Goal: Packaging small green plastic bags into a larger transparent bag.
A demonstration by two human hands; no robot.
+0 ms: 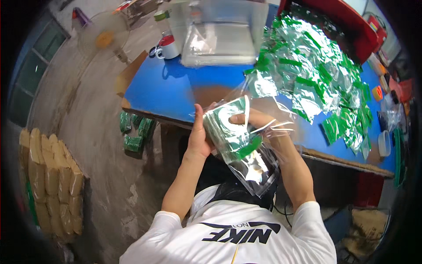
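While the left hand (201,140) and right hand (259,119) clasp green packets (221,126), black lettering (239,236) crosses the white shirt (176,246)

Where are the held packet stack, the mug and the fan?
Packet stack (226,126): head view, on its upper face.
Mug (169,50): head view, on its white side.
Fan (104,39): head view, on its orange hub.

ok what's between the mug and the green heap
In the head view, a clear plastic stack sits on the blue table between the mug and the green heap.
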